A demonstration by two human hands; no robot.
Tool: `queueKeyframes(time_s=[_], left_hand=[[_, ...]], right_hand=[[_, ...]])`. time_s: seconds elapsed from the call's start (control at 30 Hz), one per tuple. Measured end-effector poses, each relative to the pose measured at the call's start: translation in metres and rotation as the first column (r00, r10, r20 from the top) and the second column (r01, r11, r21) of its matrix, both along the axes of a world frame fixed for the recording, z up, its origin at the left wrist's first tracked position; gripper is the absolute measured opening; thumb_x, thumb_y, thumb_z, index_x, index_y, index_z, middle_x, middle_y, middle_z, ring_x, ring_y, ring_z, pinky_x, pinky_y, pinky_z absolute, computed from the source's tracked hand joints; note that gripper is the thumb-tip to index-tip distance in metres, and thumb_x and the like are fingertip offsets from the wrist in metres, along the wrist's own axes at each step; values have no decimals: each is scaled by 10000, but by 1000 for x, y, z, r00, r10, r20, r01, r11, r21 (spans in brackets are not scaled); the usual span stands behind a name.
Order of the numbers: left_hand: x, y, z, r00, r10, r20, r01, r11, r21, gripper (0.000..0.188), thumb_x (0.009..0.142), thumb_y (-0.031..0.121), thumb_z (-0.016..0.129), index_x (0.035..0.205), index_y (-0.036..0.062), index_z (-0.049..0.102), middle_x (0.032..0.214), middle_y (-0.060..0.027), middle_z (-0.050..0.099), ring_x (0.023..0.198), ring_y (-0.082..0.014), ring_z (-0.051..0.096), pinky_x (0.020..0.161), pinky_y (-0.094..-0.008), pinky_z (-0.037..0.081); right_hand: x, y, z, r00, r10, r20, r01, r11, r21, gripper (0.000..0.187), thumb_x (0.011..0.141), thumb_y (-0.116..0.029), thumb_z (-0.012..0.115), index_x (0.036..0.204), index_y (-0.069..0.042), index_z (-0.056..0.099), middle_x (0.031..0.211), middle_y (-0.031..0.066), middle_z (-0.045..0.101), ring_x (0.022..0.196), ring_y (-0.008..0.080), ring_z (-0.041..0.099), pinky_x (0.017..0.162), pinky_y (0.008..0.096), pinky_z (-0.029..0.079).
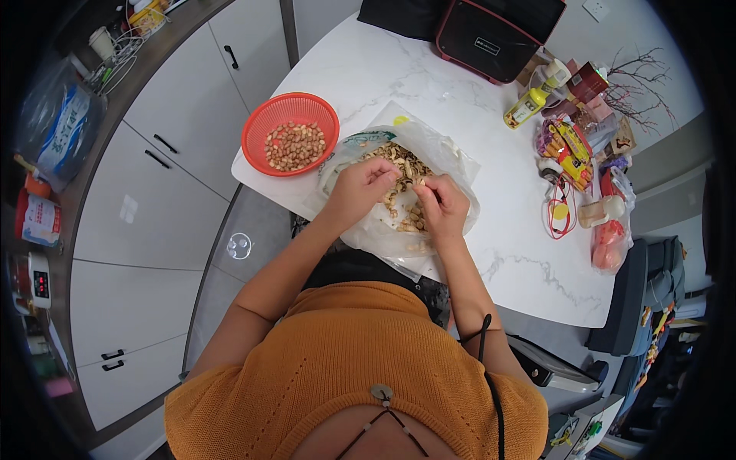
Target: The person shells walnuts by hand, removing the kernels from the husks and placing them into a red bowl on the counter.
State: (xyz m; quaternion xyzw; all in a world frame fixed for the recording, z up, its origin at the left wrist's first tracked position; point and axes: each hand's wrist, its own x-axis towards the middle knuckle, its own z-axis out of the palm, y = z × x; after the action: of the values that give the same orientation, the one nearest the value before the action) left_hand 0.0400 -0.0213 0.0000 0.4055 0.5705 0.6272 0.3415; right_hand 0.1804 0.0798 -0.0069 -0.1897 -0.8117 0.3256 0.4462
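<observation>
Both hands are over an open, whitish plastic bag (461, 165) spread on the table. Broken peanut shells (406, 162) lie in its far part, and whole unshelled peanuts (412, 220) nearer me. My left hand (362, 192) is closed, thumb against the fingers; whatever it may pinch is hidden. My right hand (446, 205) is closed too, with a small pale peanut (420, 182) at the tips of its thumb and forefinger. The hands are a short gap apart. Left of the bag, a red plastic basket (250, 142) holds shelled peanut kernels (295, 147).
The white marble-patterned table (529, 230) carries a black and red appliance (491, 42) at the back. On the right stand a yellow bottle (524, 109), snack packs (569, 149), a red cable (562, 222) and a bag of reddish items (609, 241). White cabinets (146, 207) line the left.
</observation>
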Motion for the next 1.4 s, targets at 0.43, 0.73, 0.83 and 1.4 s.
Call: queueKeyframes(time_s=[0.43, 0.73, 0.83, 1.4], left_hand=[[-5, 3, 8, 870, -274, 410, 335, 938, -84, 155, 869, 168, 556, 848, 19, 591, 649, 26, 506, 465, -14, 363, 366, -163, 235], [1, 8, -12, 871, -219, 441, 278, 958, -73, 186, 913, 166, 453, 843, 25, 553, 694, 0, 528, 507, -51, 457, 402, -188, 353], [1, 8, -11, 829, -204, 521, 266, 963, -47, 168, 918, 160, 438, 887, 31, 542, 709, -2, 534, 539, -63, 494, 429, -192, 384], [-8, 9, -1, 788, -46, 614, -4, 997, 80, 142, 887, 93, 479, 993, 21, 539, 793, -16, 529, 631, -73, 482, 509, -194, 371]], right_hand=[[-2, 0, 8, 998, 44, 44, -56, 940, 338, 157, 680, -113, 700, 828, -76, 663, 633, 56, 543, 562, 188, 541, 496, 275, 420], [-12, -3, 9, 997, 75, 37, -80, 983, 166, 172, 688, -103, 703, 856, -79, 674, 664, 56, 567, 591, 182, 549, 522, 267, 427], [-13, -2, 10, 992, 118, 35, -121, 989, 85, 205, 688, -85, 702, 892, -96, 682, 682, 52, 577, 609, 166, 551, 534, 255, 430], [-5, 7, 21, 960, 26, 281, -22, 1000, -16, 276, 713, -50, 664, 982, -97, 629, 792, 48, 579, 629, 149, 561, 552, 249, 440]])
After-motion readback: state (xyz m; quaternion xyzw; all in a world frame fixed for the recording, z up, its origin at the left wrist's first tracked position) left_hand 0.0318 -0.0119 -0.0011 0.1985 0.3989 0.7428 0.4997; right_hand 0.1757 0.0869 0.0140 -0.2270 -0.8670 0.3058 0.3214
